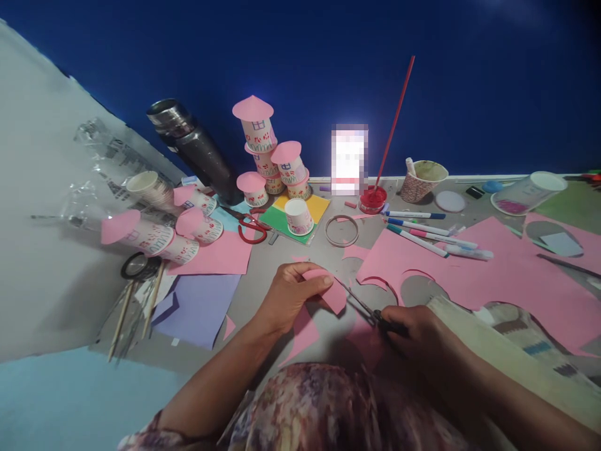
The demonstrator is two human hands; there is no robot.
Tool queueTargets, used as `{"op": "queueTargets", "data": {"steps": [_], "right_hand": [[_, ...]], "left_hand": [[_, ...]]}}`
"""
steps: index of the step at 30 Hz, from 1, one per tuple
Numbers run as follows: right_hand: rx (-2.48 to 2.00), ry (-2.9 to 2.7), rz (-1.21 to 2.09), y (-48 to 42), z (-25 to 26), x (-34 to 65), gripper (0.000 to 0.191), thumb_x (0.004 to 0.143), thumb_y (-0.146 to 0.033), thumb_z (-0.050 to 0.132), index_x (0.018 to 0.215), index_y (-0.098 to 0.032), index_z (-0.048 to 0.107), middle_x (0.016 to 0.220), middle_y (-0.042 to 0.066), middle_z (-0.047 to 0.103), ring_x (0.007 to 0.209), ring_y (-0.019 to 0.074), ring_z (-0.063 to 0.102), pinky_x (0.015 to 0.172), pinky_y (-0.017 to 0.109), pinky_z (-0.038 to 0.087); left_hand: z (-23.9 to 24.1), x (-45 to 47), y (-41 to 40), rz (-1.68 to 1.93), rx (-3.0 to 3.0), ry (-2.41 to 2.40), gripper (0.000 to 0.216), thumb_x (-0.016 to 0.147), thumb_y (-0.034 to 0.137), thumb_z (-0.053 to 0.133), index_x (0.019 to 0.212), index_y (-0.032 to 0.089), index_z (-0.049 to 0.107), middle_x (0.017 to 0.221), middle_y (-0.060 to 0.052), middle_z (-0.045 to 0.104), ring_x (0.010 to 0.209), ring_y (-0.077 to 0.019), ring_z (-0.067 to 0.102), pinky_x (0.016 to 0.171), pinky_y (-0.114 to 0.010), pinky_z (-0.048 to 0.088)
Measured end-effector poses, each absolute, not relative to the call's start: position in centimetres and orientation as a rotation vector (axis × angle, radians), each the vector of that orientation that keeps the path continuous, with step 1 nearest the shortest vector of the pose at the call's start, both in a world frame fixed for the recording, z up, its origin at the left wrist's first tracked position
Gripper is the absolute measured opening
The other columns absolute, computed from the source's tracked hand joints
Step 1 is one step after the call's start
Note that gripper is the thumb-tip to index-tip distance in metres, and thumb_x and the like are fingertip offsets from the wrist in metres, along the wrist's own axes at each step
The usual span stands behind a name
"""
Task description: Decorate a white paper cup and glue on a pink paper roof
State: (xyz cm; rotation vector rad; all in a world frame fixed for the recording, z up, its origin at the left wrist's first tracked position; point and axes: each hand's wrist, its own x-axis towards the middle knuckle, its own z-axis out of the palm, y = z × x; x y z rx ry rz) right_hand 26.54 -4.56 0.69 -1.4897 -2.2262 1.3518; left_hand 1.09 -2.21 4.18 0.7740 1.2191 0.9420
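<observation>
My left hand (293, 294) pinches a piece of pink paper (334, 297) between thumb and fingers, holding it above the table. In my right hand (416, 329) is a pair of scissors (366, 307) with dark handles; the blades point left and their tips reach the paper's upper right edge. Whether the blades touch the paper I cannot tell. Pink offcuts (303, 338) lie below my hands. Beyond them sits a small white paper cup (299, 217), upside down on green and yellow sheets. A metal ring (342, 231) lies beside it.
Stacked paper-cup towers (260, 141) with pink cone roofs stand at the back, near a leaning dark flask (197, 150). Red-handled scissors (253, 228) lie left of centre. Several markers (417, 232) rest on a large cut pink sheet (493, 269). A purple sheet (201, 307) lies left.
</observation>
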Motion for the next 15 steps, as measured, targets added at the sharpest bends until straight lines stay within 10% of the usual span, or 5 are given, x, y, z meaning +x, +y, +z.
{"op": "queueTargets", "data": {"steps": [15], "right_hand": [[-1.475, -2.227, 1.401, -4.41, 0.64, 26.96, 0.022, 0.073, -0.020, 0.049, 0.063, -0.023, 0.030, 0.057, -0.006, 0.043, 0.057, 0.0115, 0.038, 0.055, 0.024, 0.027]], "left_hand": [[4.54, 0.90, -1.79, 0.847, 0.902, 1.268, 0.021, 0.068, 0.033, 0.086, 0.067, 0.014, 0.078, 0.063, -0.002, 0.067, 0.061, -0.0129, 0.056, 0.061, -0.026, 0.045]]}}
